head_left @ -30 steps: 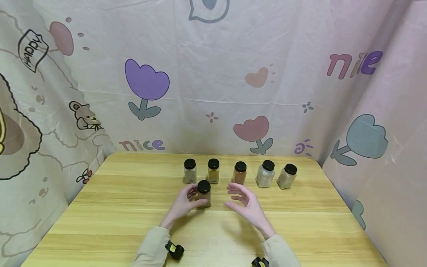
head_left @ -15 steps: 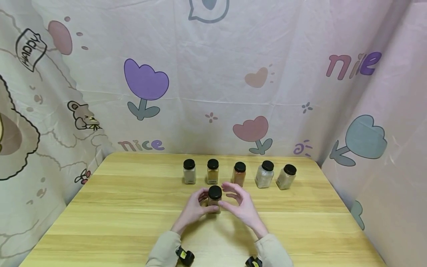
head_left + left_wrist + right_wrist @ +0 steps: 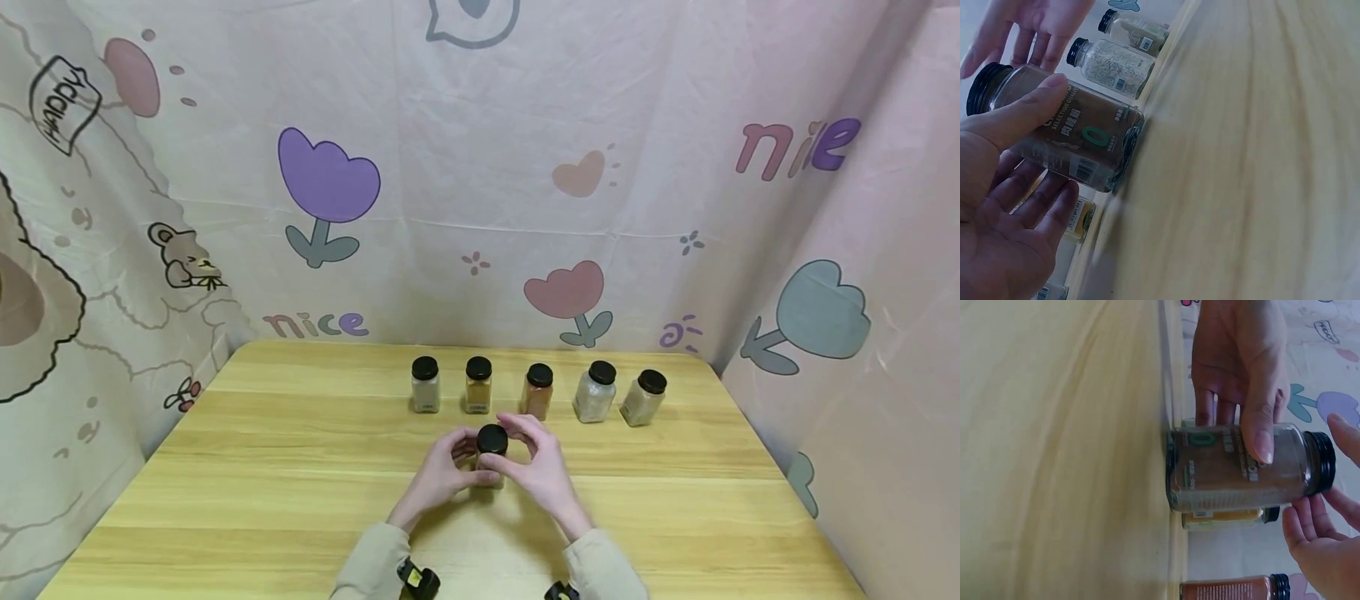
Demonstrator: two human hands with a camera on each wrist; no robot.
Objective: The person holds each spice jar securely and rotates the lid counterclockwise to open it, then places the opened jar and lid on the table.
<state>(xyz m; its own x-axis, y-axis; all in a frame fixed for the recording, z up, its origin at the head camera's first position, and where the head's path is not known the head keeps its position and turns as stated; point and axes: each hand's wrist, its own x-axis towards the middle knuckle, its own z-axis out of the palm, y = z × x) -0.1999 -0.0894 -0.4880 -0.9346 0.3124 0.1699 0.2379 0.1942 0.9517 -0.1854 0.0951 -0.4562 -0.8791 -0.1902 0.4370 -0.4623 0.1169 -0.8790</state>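
Note:
A glass spice jar [image 3: 492,438] with brown powder, a black lid and a printed label stands upright at the middle of the table. My left hand [image 3: 444,473] grips its body from the left; the thumb lies across the label in the left wrist view, with the fingers behind the glass. Around the jar's black lid [image 3: 1320,462], my right hand [image 3: 542,463] holds its thumb and fingers in a loose curve. A small gap shows between the right thumb and the lid in the right wrist view. Part of the jar's body is hidden by the thumbs in the head view.
Behind the hands runs a row of black-lidded jars: a pale one [image 3: 426,387], a yellow one [image 3: 478,390], an orange-brown one [image 3: 537,395], a whitish one [image 3: 596,395] and a beige one [image 3: 642,401]. The wooden table [image 3: 247,467] meets a printed cloth [image 3: 465,150] at the back.
My left hand has carried the brown jar right and a little nearer to me. My right hand has come in from the right to the lid. The back row has stayed put.

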